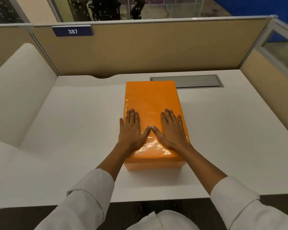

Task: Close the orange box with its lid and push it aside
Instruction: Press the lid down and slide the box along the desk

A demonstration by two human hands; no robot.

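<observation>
An orange box (pixel 154 165) stands lengthwise in the middle of the white desk (pixel 73 130). Its glossy orange lid (pixel 150 100) sits on top and covers it fully. Both of my hands lie flat, palms down, on the near half of the lid. My left hand (pixel 131 130) rests at the lid's left edge, its little finger hanging over the side. My right hand (pixel 172 130) rests toward the right edge. The two thumb tips touch in the middle. Neither hand grips anything.
A grey metal cable hatch (pixel 198 80) is set into the desk behind the box on the right. Beige partition walls (pixel 148 50) close the desk at the back and right. A blue sign "387" (pixel 72 31) hangs on the back partition.
</observation>
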